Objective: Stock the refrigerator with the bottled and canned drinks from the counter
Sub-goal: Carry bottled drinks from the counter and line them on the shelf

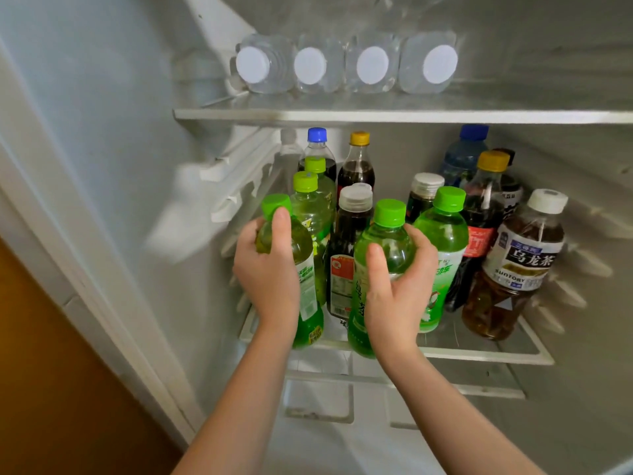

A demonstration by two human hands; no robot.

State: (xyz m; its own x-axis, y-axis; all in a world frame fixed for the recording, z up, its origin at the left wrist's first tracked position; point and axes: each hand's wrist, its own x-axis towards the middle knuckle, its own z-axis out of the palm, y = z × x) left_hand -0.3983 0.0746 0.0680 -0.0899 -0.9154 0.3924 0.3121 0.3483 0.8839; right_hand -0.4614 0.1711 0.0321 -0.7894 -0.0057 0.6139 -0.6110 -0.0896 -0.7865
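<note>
I look into an open refrigerator. My left hand (269, 269) grips a green-capped green tea bottle (305, 255) at the front left of the middle glass shelf (479, 353). My right hand (399, 289) grips a second green-capped green bottle (383, 234) at the shelf's front centre. Both bottles are upright, their bases at the shelf's front edge. Behind them stand several more drinks: green bottles, dark cola bottles with yellow and blue caps, and a brown Suntory oolong tea bottle (513, 269) at the right.
Several clear water bottles (371, 65) with white caps lie side by side on the upper shelf (376, 115). The fridge's left inner wall (120, 166) stands close to my left hand. Below the middle shelf are drawer rails (342, 375). A brown floor (51, 389) shows at lower left.
</note>
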